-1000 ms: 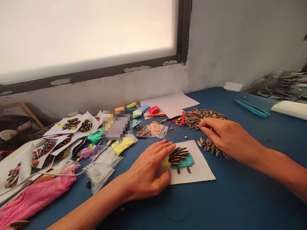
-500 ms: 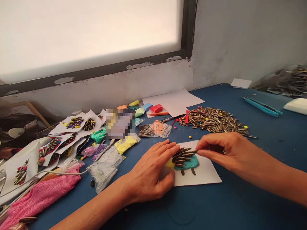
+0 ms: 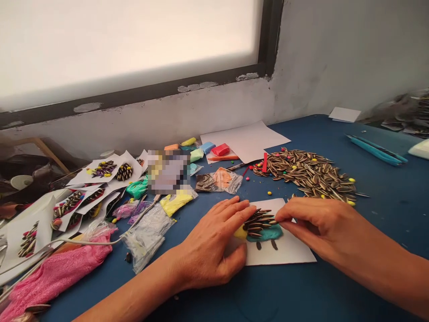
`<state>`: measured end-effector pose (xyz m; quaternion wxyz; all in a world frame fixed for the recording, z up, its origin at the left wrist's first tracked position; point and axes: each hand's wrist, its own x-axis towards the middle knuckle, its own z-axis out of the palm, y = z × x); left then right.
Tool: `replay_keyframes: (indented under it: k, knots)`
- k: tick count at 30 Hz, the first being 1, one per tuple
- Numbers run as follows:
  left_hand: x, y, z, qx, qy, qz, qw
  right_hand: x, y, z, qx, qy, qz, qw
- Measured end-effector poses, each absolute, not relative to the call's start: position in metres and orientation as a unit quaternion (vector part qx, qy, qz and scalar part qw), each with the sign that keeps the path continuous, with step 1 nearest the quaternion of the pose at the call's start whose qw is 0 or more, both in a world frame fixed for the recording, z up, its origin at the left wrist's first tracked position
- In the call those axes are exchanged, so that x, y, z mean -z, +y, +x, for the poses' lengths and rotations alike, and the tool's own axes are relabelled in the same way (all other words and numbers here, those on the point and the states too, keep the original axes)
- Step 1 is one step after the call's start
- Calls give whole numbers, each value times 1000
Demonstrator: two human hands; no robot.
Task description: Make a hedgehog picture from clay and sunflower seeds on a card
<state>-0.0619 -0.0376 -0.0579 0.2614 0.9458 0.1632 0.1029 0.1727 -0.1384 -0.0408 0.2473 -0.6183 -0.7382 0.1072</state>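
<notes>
The left hand (image 3: 214,246) lies flat over the 9 o'clock side of a white card (image 3: 291,254) on the blue surface (image 3: 291,295), its fingers straight and its thumb set wide of them. The right hand (image 3: 325,223) comes in from 4 o'clock, its fingers pinched narrow, apparently on one sunflower seed that is mostly hidden at their tips. The teal clay (image 3: 272,233) sits on the card between the hands, just beside the right fingertips at about their 8 o'clock. Its long axis runs roughly from 9 to 3 o'clock; the right fingers are nearer its 3 o'clock end, the left hand nearer the yellow clay (image 3: 240,231) at its 9 o'clock end. Overlapping seeds (image 3: 259,221) cover its upper part, pointing towards 2 or 3 o'clock. The seed pile (image 3: 308,170) spreads at 1 o'clock from the right fingertips.
</notes>
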Motion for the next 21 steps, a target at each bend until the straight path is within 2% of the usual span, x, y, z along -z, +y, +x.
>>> replay_keyframes:
  k: [17, 21]
  knots:
    - [54, -37, -61, -79, 159, 949, 260, 46, -137, 164, -34, -776, -597, 203]
    - [55, -37, -61, -79, 161, 950, 255, 45, -136, 162, 15, -792, -578, 194]
